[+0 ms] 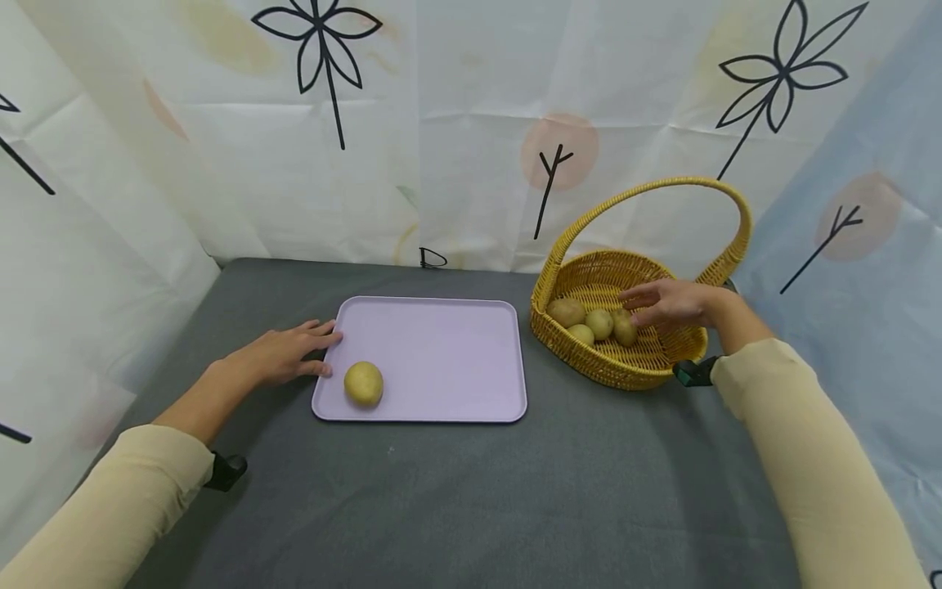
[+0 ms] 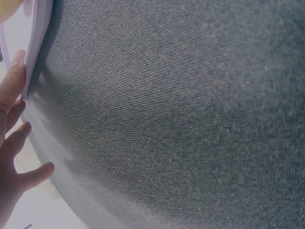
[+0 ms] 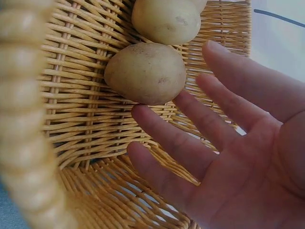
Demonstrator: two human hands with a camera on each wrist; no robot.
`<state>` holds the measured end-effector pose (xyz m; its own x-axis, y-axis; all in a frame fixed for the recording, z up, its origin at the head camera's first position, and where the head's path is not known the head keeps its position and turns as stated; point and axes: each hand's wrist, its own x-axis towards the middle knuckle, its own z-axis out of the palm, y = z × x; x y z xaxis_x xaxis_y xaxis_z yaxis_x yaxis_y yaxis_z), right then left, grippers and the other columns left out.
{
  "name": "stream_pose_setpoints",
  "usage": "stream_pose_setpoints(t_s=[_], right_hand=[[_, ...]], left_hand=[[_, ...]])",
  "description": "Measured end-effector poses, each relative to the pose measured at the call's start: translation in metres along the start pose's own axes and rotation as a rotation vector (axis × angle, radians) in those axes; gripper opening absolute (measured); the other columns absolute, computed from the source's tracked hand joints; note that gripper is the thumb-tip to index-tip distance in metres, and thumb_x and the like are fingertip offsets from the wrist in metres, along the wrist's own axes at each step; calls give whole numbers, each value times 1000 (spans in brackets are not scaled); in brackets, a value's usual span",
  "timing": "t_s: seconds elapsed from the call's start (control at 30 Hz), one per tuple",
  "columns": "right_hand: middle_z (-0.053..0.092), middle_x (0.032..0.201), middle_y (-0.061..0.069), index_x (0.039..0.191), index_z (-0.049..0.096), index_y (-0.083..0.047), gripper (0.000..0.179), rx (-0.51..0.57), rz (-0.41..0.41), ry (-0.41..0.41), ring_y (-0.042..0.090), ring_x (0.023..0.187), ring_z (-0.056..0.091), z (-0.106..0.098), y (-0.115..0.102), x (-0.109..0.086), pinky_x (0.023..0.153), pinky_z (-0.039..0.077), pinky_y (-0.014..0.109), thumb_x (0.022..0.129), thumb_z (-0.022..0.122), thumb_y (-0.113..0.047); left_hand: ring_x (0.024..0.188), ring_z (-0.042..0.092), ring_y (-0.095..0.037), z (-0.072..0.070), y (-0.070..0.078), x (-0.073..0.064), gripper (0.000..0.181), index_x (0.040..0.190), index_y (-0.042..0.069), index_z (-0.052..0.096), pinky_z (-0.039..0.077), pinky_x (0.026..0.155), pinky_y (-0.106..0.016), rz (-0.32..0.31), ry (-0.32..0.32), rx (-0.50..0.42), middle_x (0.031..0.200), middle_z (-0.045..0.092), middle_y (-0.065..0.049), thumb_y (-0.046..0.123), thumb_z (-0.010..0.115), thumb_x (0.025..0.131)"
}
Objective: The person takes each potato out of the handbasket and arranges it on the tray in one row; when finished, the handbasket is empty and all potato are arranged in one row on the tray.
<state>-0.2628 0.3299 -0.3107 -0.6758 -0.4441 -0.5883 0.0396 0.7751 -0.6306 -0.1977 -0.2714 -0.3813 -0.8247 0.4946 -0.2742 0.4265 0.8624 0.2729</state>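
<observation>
My left hand point(image 1: 290, 352) is at the left edge of a lilac tray point(image 1: 441, 360), fingertips right at its rim; the left wrist view shows its fingers point(image 2: 14, 88) spread. One potato point(image 1: 364, 384) lies on the tray close to that hand. Inside a yellow wicker basket point(image 1: 618, 378), my right hand point(image 1: 673, 303) reaches in with its fingers extended. The nearest potato point(image 3: 145, 74) sits right at those fingertips in the right wrist view, not enclosed by them. Several potatoes point(image 1: 599, 325) lie together at the basket's left side.
The basket's tall arched handle point(image 1: 655, 186) rises over its opening, with the right forearm passing beside it. A dark grey cloth point(image 1: 471, 499) covers the table. Patterned white curtains point(image 1: 471, 164) hang behind and along both sides.
</observation>
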Motion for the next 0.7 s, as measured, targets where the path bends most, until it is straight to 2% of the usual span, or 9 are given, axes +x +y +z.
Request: stream_pose_setpoints(t_s=[0.17, 0.43, 0.7], right_hand=[[17, 159, 30, 155, 23, 5, 67, -10, 62, -21, 49, 142, 28, 1, -7, 5, 107, 36, 59, 103, 56, -22], [12, 158, 36, 155, 18, 8, 66, 3, 94, -51, 50, 143, 23, 0, -12, 13, 109, 34, 58, 103, 53, -13], [4, 160, 33, 159, 11, -3, 80, -38, 112, -75, 50, 145, 18, -5, 3, 27, 105, 40, 56, 100, 60, -25]], left_hand=[[142, 24, -53, 1, -1, -1, 70, 150, 1, 41, 25, 98, -78, -7, -6, -1, 157, 28, -27, 38, 65, 95], [142, 25, -52, 3, 0, -4, 70, 150, 1, 42, 27, 98, -77, 0, 12, -3, 157, 29, -27, 39, 65, 95], [143, 24, -51, 3, -1, -5, 70, 151, 2, 41, 25, 99, -78, -7, 14, -12, 158, 28, -26, 38, 65, 95]])
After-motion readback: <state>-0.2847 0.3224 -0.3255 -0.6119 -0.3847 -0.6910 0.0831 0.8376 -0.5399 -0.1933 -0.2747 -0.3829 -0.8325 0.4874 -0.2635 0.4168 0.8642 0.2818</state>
